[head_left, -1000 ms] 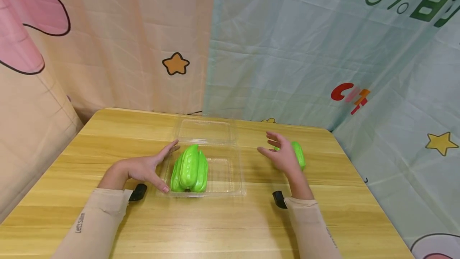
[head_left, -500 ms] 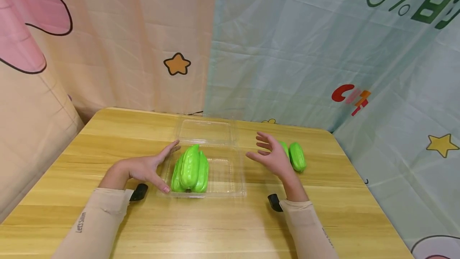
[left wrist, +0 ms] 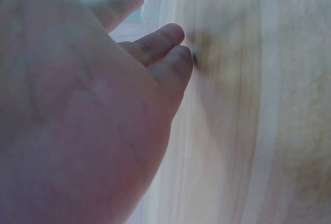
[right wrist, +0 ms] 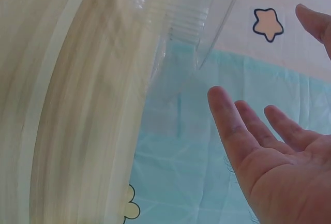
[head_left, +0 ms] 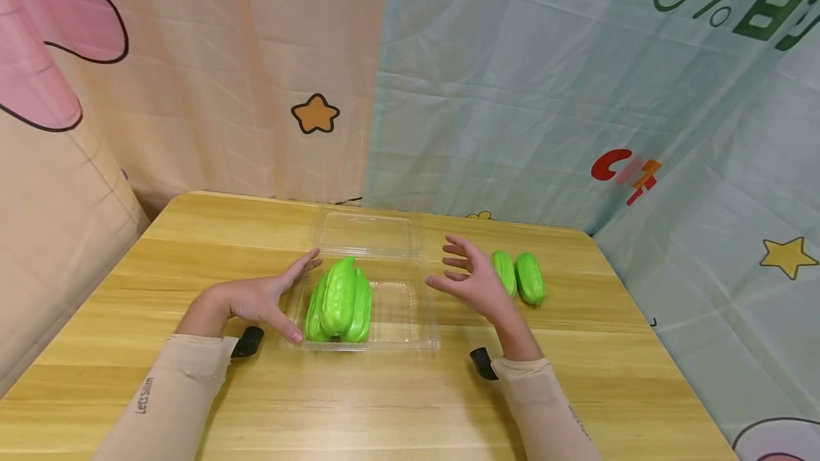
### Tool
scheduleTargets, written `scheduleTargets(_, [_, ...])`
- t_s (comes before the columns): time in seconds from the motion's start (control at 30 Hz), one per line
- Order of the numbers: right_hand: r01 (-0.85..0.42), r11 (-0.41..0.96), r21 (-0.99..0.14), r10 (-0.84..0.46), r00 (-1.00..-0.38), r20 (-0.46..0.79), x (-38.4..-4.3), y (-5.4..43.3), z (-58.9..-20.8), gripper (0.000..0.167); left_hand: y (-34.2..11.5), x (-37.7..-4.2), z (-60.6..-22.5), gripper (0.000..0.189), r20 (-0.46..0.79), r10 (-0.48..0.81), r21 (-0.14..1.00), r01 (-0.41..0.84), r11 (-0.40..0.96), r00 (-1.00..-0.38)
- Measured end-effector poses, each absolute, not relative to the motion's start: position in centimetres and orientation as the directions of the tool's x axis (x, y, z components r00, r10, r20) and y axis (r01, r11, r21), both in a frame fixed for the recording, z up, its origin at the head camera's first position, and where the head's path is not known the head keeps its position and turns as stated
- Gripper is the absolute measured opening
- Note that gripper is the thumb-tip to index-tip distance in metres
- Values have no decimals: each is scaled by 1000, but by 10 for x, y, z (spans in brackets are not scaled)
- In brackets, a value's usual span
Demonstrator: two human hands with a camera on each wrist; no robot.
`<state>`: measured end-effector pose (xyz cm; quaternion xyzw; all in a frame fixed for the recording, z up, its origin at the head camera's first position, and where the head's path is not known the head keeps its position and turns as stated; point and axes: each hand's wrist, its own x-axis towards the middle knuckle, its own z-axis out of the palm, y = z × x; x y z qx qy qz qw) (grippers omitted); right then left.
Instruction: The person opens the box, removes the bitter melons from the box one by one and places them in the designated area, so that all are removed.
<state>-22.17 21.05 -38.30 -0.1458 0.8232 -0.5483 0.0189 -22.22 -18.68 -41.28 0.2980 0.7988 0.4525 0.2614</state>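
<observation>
A clear plastic clamshell box (head_left: pixel 400 333) lies on the table with its lid (head_left: pixel 368 230) folded back. Several glossy green, ribbed, gourd-like pieces (head_left: pixel 339 301) are piled in its left half. At the box's left side my left hand (head_left: pixel 259 301) spreads thumb and fingers along the edge; whether it touches the wall I cannot tell. My right hand (head_left: pixel 477 283) hovers just right of the box, fingers apart, with nothing in it. Behind that hand lie two smooth green oblong pieces (head_left: pixel 529 279), one partly covered by it.
The wooden table (head_left: pixel 384 404) ends at a printed cloth curtain (head_left: pixel 487 105) at the back and sides. A black wrist device (head_left: pixel 248 342) sits at the left sleeve cuff, and another black device (head_left: pixel 483 363) at the right one.
My right hand has moved left, from over the two green oblong pieces towards the box, so more of them shows. The left hand and the box have stayed in place.
</observation>
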Motion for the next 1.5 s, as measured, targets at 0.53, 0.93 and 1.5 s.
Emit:
scheduleTargets(0.53, [-230, 383, -895, -311, -944, 109, -214, 191, -387, 93, -186, -223, -415, 141, -141, 726, 889, 237, 392, -673])
scheduleTargets(0.93, [-268, 372, -889, -335, -932, 140, -209, 177, -388, 89, -186, -220, -410, 142, -161, 708, 874, 234, 426, -688])
scheduleTargets(1.5, [-288, 343, -894, -431, -894, 123, -202, 163, -386, 89, -187, -220, -411, 142, -153, 713, 884, 228, 409, -684])
